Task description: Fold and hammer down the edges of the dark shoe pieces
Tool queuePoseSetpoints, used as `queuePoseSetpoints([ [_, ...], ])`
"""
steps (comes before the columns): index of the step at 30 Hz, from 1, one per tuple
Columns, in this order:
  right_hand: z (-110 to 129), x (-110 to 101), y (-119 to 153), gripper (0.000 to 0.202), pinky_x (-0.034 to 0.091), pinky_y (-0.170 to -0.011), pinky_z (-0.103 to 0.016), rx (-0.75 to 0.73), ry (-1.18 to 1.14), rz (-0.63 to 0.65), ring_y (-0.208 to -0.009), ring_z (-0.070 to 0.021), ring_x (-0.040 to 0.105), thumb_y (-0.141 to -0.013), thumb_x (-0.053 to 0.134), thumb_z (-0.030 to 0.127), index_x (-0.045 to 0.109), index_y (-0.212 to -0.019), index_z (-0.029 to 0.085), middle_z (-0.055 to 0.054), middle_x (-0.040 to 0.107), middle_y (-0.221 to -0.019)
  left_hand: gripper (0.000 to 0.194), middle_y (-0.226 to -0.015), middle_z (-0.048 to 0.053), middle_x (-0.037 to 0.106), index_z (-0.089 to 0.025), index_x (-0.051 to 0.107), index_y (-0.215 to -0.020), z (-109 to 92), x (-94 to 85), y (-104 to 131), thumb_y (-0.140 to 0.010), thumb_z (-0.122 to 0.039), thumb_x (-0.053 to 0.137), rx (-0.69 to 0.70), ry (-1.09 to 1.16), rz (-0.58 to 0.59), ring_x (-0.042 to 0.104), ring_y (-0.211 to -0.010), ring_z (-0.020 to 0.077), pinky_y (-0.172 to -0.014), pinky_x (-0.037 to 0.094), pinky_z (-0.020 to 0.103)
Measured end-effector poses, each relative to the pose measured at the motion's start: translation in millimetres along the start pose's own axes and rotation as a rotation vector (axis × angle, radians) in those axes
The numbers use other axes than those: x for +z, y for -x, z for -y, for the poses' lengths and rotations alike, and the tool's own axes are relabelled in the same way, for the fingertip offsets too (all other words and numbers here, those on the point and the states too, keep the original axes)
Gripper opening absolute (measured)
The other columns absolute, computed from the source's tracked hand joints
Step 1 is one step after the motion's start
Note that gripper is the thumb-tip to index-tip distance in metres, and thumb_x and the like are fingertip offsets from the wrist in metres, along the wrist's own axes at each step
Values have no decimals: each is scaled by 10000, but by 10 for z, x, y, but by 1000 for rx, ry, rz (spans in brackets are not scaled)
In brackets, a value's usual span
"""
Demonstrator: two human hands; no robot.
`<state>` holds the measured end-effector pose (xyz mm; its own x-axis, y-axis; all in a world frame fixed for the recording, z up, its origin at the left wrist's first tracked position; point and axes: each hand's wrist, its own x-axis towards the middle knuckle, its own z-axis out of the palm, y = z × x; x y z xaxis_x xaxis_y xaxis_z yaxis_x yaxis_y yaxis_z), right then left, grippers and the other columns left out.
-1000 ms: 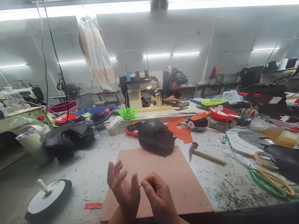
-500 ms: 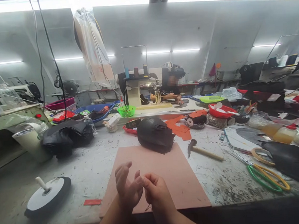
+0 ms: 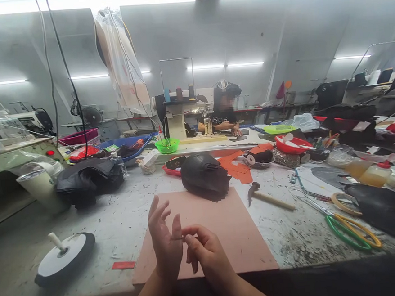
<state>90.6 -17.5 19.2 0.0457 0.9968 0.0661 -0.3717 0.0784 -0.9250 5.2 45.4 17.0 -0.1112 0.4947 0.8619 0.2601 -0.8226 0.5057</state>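
My left hand (image 3: 165,236) is raised above the pink board (image 3: 231,249), palm turned inward, fingers spread and thumb up. Across its thumb runs a thin dark strand (image 3: 177,238), which could be a thread or a band; it is too small to tell. My right hand (image 3: 204,251) pinches the strand's other end between thumb and forefinger, close beside the left thumb. Beyond both hands, a stack of black leather-like pieces (image 3: 204,177) rests on the board's far edge.
A hammer (image 3: 272,200) lies right of the board, with green- and yellow-handled scissors (image 3: 352,234) farther right. At left are a white disc with a peg (image 3: 61,256) and a red strip (image 3: 123,265). A co-worker (image 3: 227,114) sits behind a sewing machine (image 3: 177,122).
My left hand has opened more, its fingers rising and its thumb straightening. The right hand has shifted slightly, and the dark strand now shows across the left thumb.
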Motion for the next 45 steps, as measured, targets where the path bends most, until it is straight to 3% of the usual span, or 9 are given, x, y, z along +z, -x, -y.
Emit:
queuePoseSetpoints([
  [6,13,-26,-18,353,339,-387,-205,-12,88,-28,-480,-95,429,-651,678,499,622,-719,157,14,522,-576,393,-1348,103,387,-237,449,-1132,63,-61,36,-797,-108,609,139,-34,1,510,-1153,217,-959,455,427],
  [12,10,-35,-6,205,347,-552,-241,-122,157,-105,-576,-106,414,-657,661,355,573,-615,174,28,496,-587,487,-1336,107,384,-200,447,-1136,85,-102,45,-736,24,612,306,-76,-48,531,-1117,185,-923,482,362],
  [20,-60,62,-8,293,112,-400,-217,119,-175,-78,-398,-40,184,-590,669,415,485,-599,187,102,353,-431,338,-1335,77,388,-157,494,-929,47,-117,50,-713,93,563,489,-112,-76,559,-1074,165,-892,505,340],
  [32,-143,103,10,393,114,-387,-199,201,-438,-46,-369,-25,214,-550,746,411,421,-621,203,86,430,-467,345,-1218,17,479,-252,542,-861,184,-236,152,-679,29,626,644,-246,11,604,-933,193,-760,551,380],
  [37,-154,123,-85,416,176,-358,-198,218,-281,-116,-358,-53,274,-574,729,503,451,-668,209,75,425,-465,287,-1045,13,578,-230,584,-704,276,-188,79,-610,15,700,655,-161,65,622,-849,203,-681,535,334],
  [39,-174,33,-197,433,235,-354,-201,179,-174,-159,-336,-69,285,-615,695,552,497,-772,199,101,386,-419,256,-1017,-12,608,-222,586,-632,397,-79,11,-601,-7,721,723,-168,35,635,-781,179,-630,519,295],
  [41,-158,-166,-292,509,354,-404,-230,81,-35,-129,-365,-111,406,-696,613,594,512,-978,182,88,458,-438,225,-1181,-11,578,-235,610,-701,499,43,-44,-602,-76,735,589,-203,64,640,-877,236,-691,549,372],
  [43,-75,-472,-316,514,462,-557,-277,-53,250,-149,-554,-152,582,-792,541,542,471,-1164,194,13,642,-658,239,-1265,-34,540,-257,611,-797,536,114,-79,-610,-164,727,422,-151,72,609,-998,291,-851,515,516],
  [45,65,-878,-275,400,469,-762,-276,-137,656,-332,-867,-153,628,-852,527,400,488,-1214,235,-33,663,-1053,290,-1254,-25,555,-266,621,-879,527,124,-100,-609,-270,727,216,-128,41,588,-1038,333,-935,442,609],
])
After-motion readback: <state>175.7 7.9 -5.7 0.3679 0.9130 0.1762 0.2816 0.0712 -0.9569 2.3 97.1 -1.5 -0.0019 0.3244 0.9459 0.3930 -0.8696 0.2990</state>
